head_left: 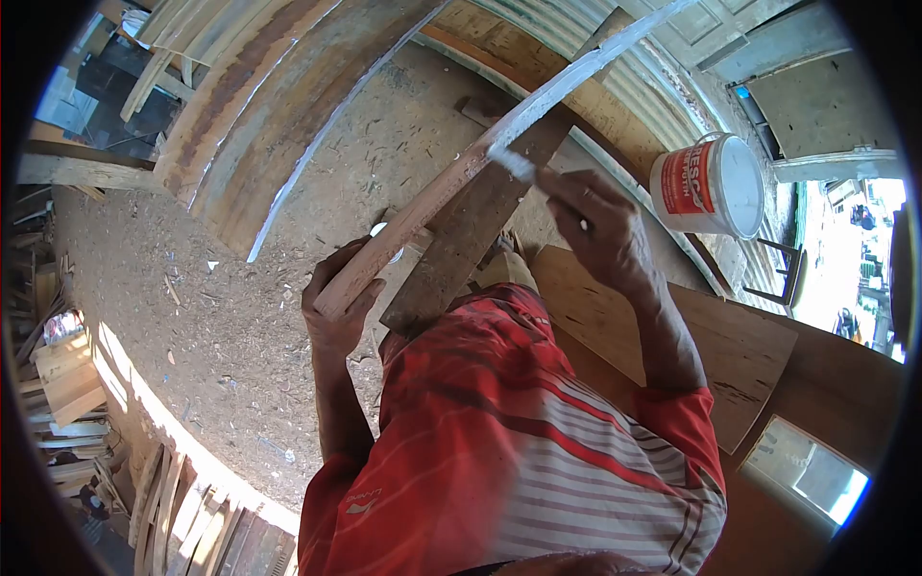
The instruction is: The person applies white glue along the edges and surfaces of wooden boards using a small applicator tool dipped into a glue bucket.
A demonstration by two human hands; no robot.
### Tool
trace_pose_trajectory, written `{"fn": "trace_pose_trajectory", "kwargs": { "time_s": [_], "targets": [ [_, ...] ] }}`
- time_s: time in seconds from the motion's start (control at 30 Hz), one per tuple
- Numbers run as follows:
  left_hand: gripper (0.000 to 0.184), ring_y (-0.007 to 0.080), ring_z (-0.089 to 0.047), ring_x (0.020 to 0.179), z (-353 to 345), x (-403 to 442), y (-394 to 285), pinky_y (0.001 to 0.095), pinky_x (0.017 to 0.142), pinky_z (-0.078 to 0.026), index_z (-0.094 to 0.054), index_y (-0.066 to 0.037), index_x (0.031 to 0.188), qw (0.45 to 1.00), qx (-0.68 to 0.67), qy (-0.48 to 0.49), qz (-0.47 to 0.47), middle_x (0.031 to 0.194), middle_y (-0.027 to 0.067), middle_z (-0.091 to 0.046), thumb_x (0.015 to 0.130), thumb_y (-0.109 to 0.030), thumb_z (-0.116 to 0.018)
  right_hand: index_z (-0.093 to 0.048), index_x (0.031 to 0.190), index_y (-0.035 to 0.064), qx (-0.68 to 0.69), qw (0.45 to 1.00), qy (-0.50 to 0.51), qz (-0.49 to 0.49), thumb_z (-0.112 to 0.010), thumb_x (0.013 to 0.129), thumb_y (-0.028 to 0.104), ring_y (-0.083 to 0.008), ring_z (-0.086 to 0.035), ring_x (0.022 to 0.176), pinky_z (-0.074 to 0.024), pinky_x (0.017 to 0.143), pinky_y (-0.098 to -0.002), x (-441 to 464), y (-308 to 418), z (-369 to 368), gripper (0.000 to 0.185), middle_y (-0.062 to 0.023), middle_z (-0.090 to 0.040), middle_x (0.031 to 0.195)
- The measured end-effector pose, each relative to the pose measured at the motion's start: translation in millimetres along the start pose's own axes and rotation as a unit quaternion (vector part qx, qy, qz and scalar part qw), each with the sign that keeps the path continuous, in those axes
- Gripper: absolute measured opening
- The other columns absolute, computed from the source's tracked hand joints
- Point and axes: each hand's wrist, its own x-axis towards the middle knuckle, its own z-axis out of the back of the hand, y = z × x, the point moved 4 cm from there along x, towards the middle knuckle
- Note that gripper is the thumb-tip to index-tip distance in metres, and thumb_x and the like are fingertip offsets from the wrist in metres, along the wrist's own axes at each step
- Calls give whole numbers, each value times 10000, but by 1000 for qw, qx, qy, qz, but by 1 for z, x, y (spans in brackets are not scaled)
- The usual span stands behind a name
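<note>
**Littered workshop floor (202, 298), long wooden strip (432, 202) in your hands**

Wood scraps and shavings surround you. Your left hand (338, 300) is closed around the strip's near end; its far part is coated white, its near part brownish. Your right hand (600, 228) has its fingers wrapped round a brush (513, 164), bristles against the strip's edge. Off to your right is a red-labelled bucket (744, 187).

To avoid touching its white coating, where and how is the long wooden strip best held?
Likely hold the long wooden strip by its brown near end, coming from the person's side: it is narrow enough for the left hand to span, while the far part is coated white.
</note>
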Motion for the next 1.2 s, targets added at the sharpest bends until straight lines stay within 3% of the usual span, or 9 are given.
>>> {"fn": "trace_pose_trajectory", "kwargs": {
  "time_s": [0.03,0.33,0.47,0.57,0.67,0.7,0.9,1.07,1.2],
  "targets": [
    [551,238,-692,1146,0,1,-1,366,934,-600,-622,70,1346,1000,6,2,-7,1269,176,-697,847,-21,-837,-728,1300,57,31,999,41,5,-703,963,36,-290,-755,962,-611,829,-380,-3,5,-1,339,-161,-739,1140],
    [559,233,-690,1128,-1,-1,-2,355,921,-598,-617,66,1352,1000,-20,-8,18,1267,171,-696,844,-17,-838,-730,1324,70,-73,974,-205,-56,-667,991,66,-244,-707,816,-549,724,-366,36,-112,48,339,-154,-732,1005],
    [555,232,-691,1123,-2,1,-8,358,925,-596,-615,64,1350,1000,-7,-2,4,1262,167,-696,847,-16,-836,-725,1343,99,-73,979,-172,-76,-691,988,87,-253,-730,872,-560,762,-383,30,-116,36,357,-164,-731,1021],
    [557,238,-690,1128,0,-1,1,362,937,-593,-614,62,1352,1000,-15,-3,3,1264,167,-696,847,-17,-834,-722,1352,109,-101,982,-160,1,-680,995,75,-251,-748,909,-575,787,-355,15,-78,19,361,-161,-731,1097],
    [554,243,-689,1133,-2,-1,-6,369,947,-589,-619,58,1348,1000,-7,-6,26,1267,167,-695,842,-12,-832,-718,1360,109,-92,981,-168,-3,-670,994,62,-252,-732,878,-567,776,-361,21,-81,30,372,-150,-724,1045],
    [549,248,-691,1156,-2,-1,-6,375,968,-592,-617,59,1345,1000,1,-1,18,1290,179,-694,846,-5,-838,-721,1347,92,-66,981,-158,-91,-658,997,79,-248,-703,842,-551,773,-368,25,-90,39,356,-145,-708,986],
    [549,259,-695,1202,-1,1,-7,388,1010,-599,-604,64,1342,1000,-6,8,7,1334,202,-695,851,21,-845,-731,1306,62,-113,977,-163,-79,-650,1004,117,-258,-694,795,-536,753,-385,50,-119,61,318,-154,-693,907],
    [539,256,-694,1199,-2,0,-8,390,1010,-597,-604,67,1337,1000,-3,0,14,1323,202,-698,861,-3,-846,-718,1305,54,-27,997,-56,34,-683,954,29,-290,-732,871,-577,776,-406,25,-38,30,354,-156,-726,1032],
    [544,267,-695,1186,-2,1,-10,396,1002,-593,-607,74,1322,999,31,-15,6,1304,197,-702,842,-7,-850,-719,1301,46,7,1000,1,0,-683,951,20,-226,-713,822,-576,751,-375,11,-12,42,353,-125,-731,1019]
  ]
}}
